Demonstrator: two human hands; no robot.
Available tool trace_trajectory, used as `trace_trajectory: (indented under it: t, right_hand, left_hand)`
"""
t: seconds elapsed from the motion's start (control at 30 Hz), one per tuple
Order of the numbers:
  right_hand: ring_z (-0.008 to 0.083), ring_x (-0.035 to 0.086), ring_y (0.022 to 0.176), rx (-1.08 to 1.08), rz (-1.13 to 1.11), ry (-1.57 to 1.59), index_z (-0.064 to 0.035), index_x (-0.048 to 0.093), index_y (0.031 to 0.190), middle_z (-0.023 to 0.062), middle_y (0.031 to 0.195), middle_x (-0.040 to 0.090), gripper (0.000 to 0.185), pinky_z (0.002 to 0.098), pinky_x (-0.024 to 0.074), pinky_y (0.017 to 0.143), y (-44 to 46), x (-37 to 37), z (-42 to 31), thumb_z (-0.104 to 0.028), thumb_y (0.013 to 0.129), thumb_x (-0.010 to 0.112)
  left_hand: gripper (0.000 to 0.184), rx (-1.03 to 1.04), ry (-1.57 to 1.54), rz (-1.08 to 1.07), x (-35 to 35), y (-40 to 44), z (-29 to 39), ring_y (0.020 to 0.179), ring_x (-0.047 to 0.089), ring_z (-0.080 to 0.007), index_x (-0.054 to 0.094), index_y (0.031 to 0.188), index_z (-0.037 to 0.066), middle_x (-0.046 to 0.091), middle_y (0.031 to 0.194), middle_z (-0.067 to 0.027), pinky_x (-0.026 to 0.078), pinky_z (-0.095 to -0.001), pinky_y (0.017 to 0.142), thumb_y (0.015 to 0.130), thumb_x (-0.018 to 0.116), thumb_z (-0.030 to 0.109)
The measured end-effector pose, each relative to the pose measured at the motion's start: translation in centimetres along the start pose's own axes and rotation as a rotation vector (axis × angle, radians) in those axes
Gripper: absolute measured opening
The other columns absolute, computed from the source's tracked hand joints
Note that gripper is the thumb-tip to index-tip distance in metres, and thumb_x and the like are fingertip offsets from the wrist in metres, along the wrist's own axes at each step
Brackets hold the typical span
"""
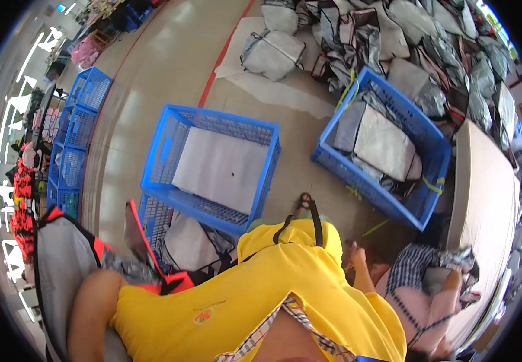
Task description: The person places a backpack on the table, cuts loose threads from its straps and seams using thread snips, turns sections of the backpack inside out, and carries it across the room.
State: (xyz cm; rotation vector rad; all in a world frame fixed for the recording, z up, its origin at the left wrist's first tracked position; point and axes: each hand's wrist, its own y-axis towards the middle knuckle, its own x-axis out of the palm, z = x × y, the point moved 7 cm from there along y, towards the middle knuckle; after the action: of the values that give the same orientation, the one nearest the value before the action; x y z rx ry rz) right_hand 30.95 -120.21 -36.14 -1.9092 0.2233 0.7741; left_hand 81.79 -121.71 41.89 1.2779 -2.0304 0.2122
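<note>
My right hand [356, 258] hangs beside my yellow shirt, small in view. Its fingers look curled, and I see nothing in them. My left arm [95, 301] bends at the left edge, but the hand is out of sight. Close to that arm is a large grey bag [64, 256] with black and red-orange edging; whether I hold it is hidden. In front of me stands a blue plastic crate [217, 114] with a white sheet on its bottom. Beneath it, a lower crate [152, 214] contains a grey-white folded bag [189, 241].
Ahead right, a tilted blue crate [387, 208] holds folded grey bags. Behind it is a big heap of bags [415, 78]. A co-worker [418, 295] at right handles a silvery bag [454, 262] beside a beige board [481, 187]. Blue crates [70, 166] line the left.
</note>
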Motion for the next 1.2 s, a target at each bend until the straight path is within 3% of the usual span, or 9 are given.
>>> trace_trajectory:
  t: [0.07, 0.1, 0.13, 0.2, 0.4, 0.73, 0.97, 1.13, 1.2]
  right_hand:
    - [0.0188, 0.051, 0.040, -0.238, 0.132, 0.019, -0.0039, 0.064, 0.080, 0.0053, 0.057, 0.057, 0.054, 0.0339, 0.0380, 0.037, 9.4, -3.4, -7.2, -0.052, 0.102, 0.051]
    - [0.0363, 0.072, 0.082, -0.180, 0.061, -0.033, 0.0002, 0.072, 0.094, 0.0198, 0.081, 0.071, 0.063, 0.0457, 0.0556, 0.077, 10.2, -6.1, -13.5, -0.057, 0.101, 0.047]
    - [0.0141, 0.046, 0.040, -0.220, 0.010, 0.165, -0.0035, 0.067, 0.097, 0.0040, 0.059, 0.056, 0.051, 0.0307, 0.0395, 0.038, 10.2, -8.4, -20.5, -0.051, 0.103, 0.050]
    - [0.0150, 0.058, 0.050, -0.341, 0.026, 0.243, -0.0020, 0.070, 0.098, 0.0082, 0.068, 0.064, 0.057, 0.0318, 0.0448, 0.045, 11.8, -11.7, -32.1, -0.054, 0.103, 0.047]
    - [0.0109, 0.052, 0.049, -0.572, -0.169, 0.323, -0.0040, 0.066, 0.097, 0.0020, 0.064, 0.059, 0.054, 0.0277, 0.0419, 0.042, 16.7, -10.1, -55.4, -0.055, 0.103, 0.049]
    - [0.0183, 0.058, 0.048, -0.379, -0.526, 0.069, 0.0001, 0.062, 0.096, 0.0108, 0.067, 0.063, 0.052, 0.0324, 0.0457, 0.040, 18.2, -2.3, -70.7, -0.050, 0.104, 0.050]
    - [0.0204, 0.060, 0.048, -0.571, -0.395, -0.571, -0.0001, 0.062, 0.093, 0.0103, 0.066, 0.064, 0.041, 0.0350, 0.0463, 0.041, 23.1, -3.3, -87.1, -0.039, 0.103, 0.055]
    - [0.0320, 0.071, 0.068, -0.435, -0.427, -0.392, 0.0012, 0.063, 0.098, 0.0150, 0.071, 0.068, 0.044, 0.0440, 0.0573, 0.062, 32.1, -0.7, -100.6, -0.041, 0.102, 0.051]
    - [0.0315, 0.072, 0.070, -1.349, -0.114, -1.097, 0.0026, 0.063, 0.097, 0.0151, 0.070, 0.067, 0.046, 0.0426, 0.0578, 0.066, 36.6, 4.2, -107.1, -0.042, 0.102, 0.050]
  left_hand:
    - [0.053, -0.021, 0.052, -0.012, 2.4, -2.3, 1.9, 0.039, 0.043, -0.0187, 0.056, 0.063, 0.000, 0.048, 0.049, -0.0098, 0.037, -0.0316, 0.039, 0.109, 0.041, 0.021]
    - [0.054, 0.117, 0.159, -0.203, 5.6, -3.8, 4.7, 0.040, 0.045, -0.0198, 0.056, 0.063, 0.000, 0.049, 0.049, -0.0095, 0.038, -0.0309, 0.041, 0.109, 0.041, 0.024]
    - [0.055, 0.258, 0.270, -0.394, 8.2, -5.3, 6.8, 0.041, 0.046, -0.0209, 0.056, 0.064, 0.001, 0.050, 0.050, -0.0092, 0.039, -0.0301, 0.042, 0.109, 0.041, 0.027]
    - [0.053, 0.340, 0.283, -0.576, 9.7, -7.6, 9.7, 0.043, 0.049, -0.0206, 0.058, 0.064, 0.002, 0.052, 0.050, -0.0073, 0.039, -0.0302, 0.043, 0.108, 0.041, 0.026]
    - [0.051, 0.488, 0.343, -1.416, 13.2, -18.4, 14.6, 0.055, 0.067, -0.0191, 0.069, 0.063, 0.012, 0.063, 0.055, 0.0023, 0.039, -0.0303, 0.049, 0.105, 0.040, 0.021]
    - [0.056, 0.533, 0.385, -1.238, 20.3, -27.6, 18.0, 0.050, 0.066, -0.0182, 0.066, 0.058, 0.014, 0.058, 0.047, 0.0028, 0.032, -0.0302, 0.047, 0.105, 0.038, 0.022]
    - [0.048, 0.589, 0.435, -1.670, 28.2, -35.7, 24.3, 0.062, 0.071, -0.0218, 0.073, 0.075, 0.006, 0.068, 0.063, -0.0015, 0.041, -0.0292, 0.051, 0.107, 0.040, 0.022]
    - [0.045, 0.490, 0.579, -2.012, 34.4, -43.3, 26.4, 0.072, 0.073, -0.0240, 0.073, 0.084, 0.004, 0.070, 0.071, -0.0033, 0.048, -0.0343, 0.053, 0.106, 0.038, 0.021]
    - [0.043, 0.454, 0.625, -2.128, 35.3, -44.6, 26.3, 0.076, 0.073, -0.0249, 0.073, 0.086, 0.004, 0.071, 0.075, -0.0043, 0.050, -0.0348, 0.056, 0.105, 0.042, 0.025]
